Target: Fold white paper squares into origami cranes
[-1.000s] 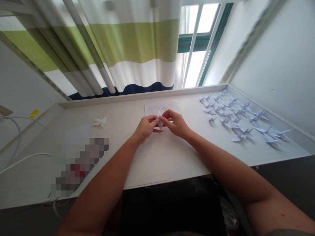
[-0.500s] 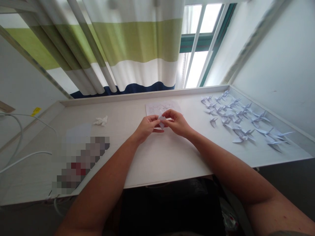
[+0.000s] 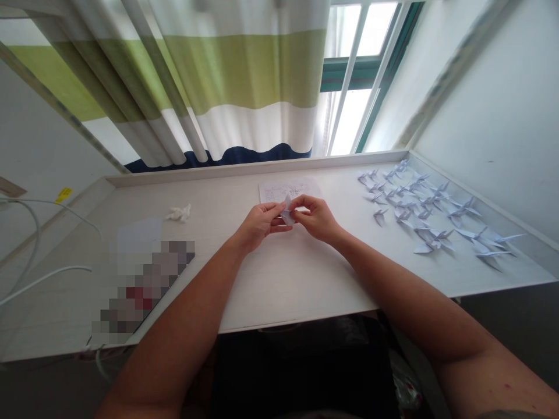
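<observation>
Mid-frame, your left hand (image 3: pixel 258 223) and right hand (image 3: pixel 319 217) pinch the paper (image 3: pixel 287 217), fingers nearly closed, probably steadying its folds. Cranes (image 3: pixel 423 214) lie spread at right, likely sparing their wings

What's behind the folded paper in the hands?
A marked sheet lies on the table beyond the folded paper; the left hand, right hand and paper cover its near part.

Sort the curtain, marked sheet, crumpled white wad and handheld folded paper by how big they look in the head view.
1. Curtain
2. Marked sheet, partly hidden
3. Crumpled white wad and handheld folded paper: too alike to rank; paper partly covered.
</observation>
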`<act>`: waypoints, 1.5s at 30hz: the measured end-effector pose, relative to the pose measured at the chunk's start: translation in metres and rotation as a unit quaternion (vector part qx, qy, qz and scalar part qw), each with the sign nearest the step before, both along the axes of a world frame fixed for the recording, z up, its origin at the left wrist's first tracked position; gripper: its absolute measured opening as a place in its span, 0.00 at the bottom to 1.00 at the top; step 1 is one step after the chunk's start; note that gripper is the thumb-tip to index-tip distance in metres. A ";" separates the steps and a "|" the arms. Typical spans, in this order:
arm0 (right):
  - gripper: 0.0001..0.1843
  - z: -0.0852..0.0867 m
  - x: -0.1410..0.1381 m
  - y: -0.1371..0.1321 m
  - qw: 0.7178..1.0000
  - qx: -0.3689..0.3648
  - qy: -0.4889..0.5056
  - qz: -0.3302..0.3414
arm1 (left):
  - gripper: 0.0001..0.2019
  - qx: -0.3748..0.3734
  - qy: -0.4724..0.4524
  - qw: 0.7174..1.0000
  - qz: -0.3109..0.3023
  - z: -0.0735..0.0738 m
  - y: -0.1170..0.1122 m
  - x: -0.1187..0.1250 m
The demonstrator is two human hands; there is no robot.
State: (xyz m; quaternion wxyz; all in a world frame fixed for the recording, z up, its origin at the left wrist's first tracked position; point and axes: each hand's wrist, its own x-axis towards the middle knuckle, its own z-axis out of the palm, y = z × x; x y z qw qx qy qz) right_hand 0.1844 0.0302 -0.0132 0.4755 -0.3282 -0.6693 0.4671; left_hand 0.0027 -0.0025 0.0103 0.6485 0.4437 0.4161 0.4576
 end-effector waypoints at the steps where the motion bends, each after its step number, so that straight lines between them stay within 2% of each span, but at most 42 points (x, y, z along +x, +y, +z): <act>1: 0.06 0.000 0.000 0.000 1.000 0.006 -0.004 -0.002 | 0.17 0.002 0.003 1.000 -0.002 0.000 0.000 0.000; 11: 0.04 0.001 0.002 -0.002 0.997 0.072 -0.034 -0.010 | 0.09 0.016 0.030 0.999 0.041 0.000 -0.001 0.004; 14: 0.04 0.004 0.001 -0.004 0.998 0.054 -0.038 -0.006 | 0.09 0.029 0.032 0.998 0.041 -0.001 -0.001 0.004; 17: 0.12 0.005 0.001 -0.006 0.999 0.028 -0.032 -0.003 | 0.09 0.053 0.015 0.998 0.017 -0.002 -0.001 0.003; 23: 0.24 0.001 -0.001 -0.002 0.999 -0.021 0.020 -0.014 | 0.19 0.095 0.011 0.995 0.016 -0.004 0.001 0.001; 26: 0.24 -0.002 0.000 0.001 0.999 -0.042 0.024 -0.021 | 0.22 0.099 0.013 0.995 0.026 -0.004 0.001 0.000; 31: 0.22 -0.002 0.001 0.002 0.998 -0.055 0.027 0.014 | 0.25 0.095 0.009 0.995 0.005 -0.003 0.001 -0.002; 37: 0.24 0.000 0.004 0.001 0.998 -0.063 0.013 -0.004 | 0.20 0.085 0.033 0.996 0.007 -0.008 0.001 0.000; 41: 0.25 0.001 0.005 0.001 0.998 -0.058 0.005 -0.016 | 0.19 0.066 0.034 0.997 0.009 -0.006 0.000 0.001; 45: 0.26 0.002 0.003 0.000 0.998 -0.059 0.021 -0.013 | 0.13 0.036 0.032 0.997 0.062 0.001 0.001 0.001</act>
